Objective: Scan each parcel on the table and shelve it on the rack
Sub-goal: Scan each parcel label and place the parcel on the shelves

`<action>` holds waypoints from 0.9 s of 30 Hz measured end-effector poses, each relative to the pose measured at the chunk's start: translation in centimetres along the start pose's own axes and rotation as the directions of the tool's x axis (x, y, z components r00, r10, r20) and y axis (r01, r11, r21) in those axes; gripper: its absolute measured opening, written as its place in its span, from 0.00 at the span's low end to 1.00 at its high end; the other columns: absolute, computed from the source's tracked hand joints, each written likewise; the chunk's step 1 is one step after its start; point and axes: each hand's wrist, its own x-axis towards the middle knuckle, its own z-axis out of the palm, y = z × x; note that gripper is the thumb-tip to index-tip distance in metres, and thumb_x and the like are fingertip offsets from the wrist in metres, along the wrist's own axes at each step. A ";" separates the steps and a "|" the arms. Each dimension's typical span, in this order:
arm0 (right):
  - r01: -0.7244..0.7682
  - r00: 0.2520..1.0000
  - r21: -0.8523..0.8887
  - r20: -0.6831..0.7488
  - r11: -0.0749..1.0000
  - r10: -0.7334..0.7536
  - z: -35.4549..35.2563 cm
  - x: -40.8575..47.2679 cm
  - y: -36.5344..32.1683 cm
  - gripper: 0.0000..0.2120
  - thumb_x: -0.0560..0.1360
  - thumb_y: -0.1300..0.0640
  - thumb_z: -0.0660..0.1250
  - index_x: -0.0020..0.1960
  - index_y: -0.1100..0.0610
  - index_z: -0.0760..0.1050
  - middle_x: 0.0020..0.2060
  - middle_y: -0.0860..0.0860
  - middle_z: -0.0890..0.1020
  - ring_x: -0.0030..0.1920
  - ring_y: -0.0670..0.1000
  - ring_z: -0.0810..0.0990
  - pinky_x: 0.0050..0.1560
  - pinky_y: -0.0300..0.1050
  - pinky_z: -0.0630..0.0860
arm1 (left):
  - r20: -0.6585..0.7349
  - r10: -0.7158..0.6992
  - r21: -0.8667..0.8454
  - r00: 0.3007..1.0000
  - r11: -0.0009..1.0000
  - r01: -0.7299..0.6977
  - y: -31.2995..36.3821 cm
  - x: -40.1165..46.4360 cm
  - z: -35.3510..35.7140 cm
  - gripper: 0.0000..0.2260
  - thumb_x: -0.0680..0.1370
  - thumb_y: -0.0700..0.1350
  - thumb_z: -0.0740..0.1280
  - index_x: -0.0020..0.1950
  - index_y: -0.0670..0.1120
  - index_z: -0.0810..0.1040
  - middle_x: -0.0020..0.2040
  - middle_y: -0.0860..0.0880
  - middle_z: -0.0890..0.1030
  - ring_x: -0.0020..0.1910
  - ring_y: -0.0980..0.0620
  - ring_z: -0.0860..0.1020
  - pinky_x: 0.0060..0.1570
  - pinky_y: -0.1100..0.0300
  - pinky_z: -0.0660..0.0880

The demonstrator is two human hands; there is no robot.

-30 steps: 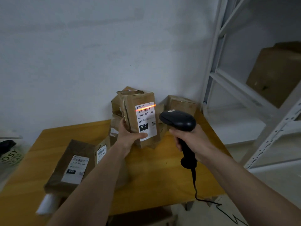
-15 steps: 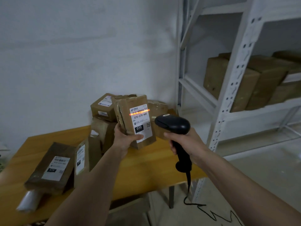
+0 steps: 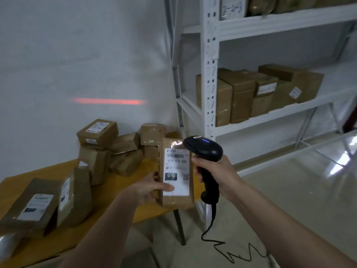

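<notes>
My left hand [image 3: 148, 190] grips a brown cardboard parcel [image 3: 176, 200] by its left edge, thumb across the white label marked 070. The parcel stands upright just past the table's right edge. My right hand [image 3: 214, 171] holds a black corded barcode scanner [image 3: 204, 149] by its handle, right beside the parcel's top; a blue light glows on the scanner. Its red beam falls as a bar on the white wall [image 3: 108, 101]. The white metal rack [image 3: 210, 74] stands to the right.
Several brown parcels are piled on the wooden table [image 3: 116, 192], at the back [image 3: 98, 132] and at the left [image 3: 31, 207]. Boxes [image 3: 241, 95] fill the rack's middle shelf, and more sit on the top shelf. The scanner's cable [image 3: 228, 250] trails to the floor.
The view has swung right toward the rack. The parcel came down and right, off the pile. The red beam left the label and now lands on the wall.
</notes>
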 end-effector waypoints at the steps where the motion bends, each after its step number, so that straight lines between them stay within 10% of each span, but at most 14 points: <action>1: 0.008 1.000 0.022 -0.026 1.000 -0.007 -1.1 -0.5 -0.2 0.02 0.73 0.63 0.73 0.43 0.63 0.81 0.30 0.56 0.79 0.26 0.52 0.74 0.29 0.43 0.73 | 0.060 -0.022 0.033 0.998 0.999 0.020 0.1 0.2 1.4 0.44 0.53 0.40 0.85 0.66 0.48 0.70 0.58 0.43 0.83 0.56 0.40 0.82 0.54 0.36 0.78; 14: 0.166 0.884 0.072 -0.453 0.984 -0.115 -15.8 -3.7 -4.1 0.07 0.71 0.62 0.74 0.49 0.56 0.81 0.37 0.51 0.86 0.37 0.47 0.84 0.32 0.38 0.78 | 0.191 0.145 0.060 0.971 0.985 -0.159 8.6 5.3 19.3 0.37 0.63 0.41 0.80 0.69 0.50 0.69 0.62 0.44 0.80 0.60 0.40 0.78 0.56 0.39 0.77; 21: 0.207 0.787 0.065 -0.603 0.976 -0.127 -21.8 -1.3 -5.2 0.07 0.70 0.59 0.76 0.42 0.49 0.82 0.41 0.51 0.86 0.47 0.54 0.83 0.51 0.51 0.79 | 0.219 0.183 0.062 0.958 0.978 -0.201 13.5 11.0 25.9 0.34 0.67 0.44 0.78 0.70 0.48 0.69 0.60 0.44 0.81 0.58 0.43 0.79 0.52 0.46 0.80; 27: 0.224 0.727 0.018 -0.669 0.974 -0.155 -27.6 3.0 -7.7 0.07 0.70 0.61 0.76 0.46 0.52 0.83 0.40 0.52 0.86 0.43 0.53 0.84 0.41 0.43 0.77 | 0.255 0.215 0.045 0.943 0.971 -0.233 18.5 16.5 31.4 0.26 0.69 0.51 0.77 0.64 0.49 0.74 0.51 0.47 0.84 0.50 0.47 0.81 0.40 0.54 0.79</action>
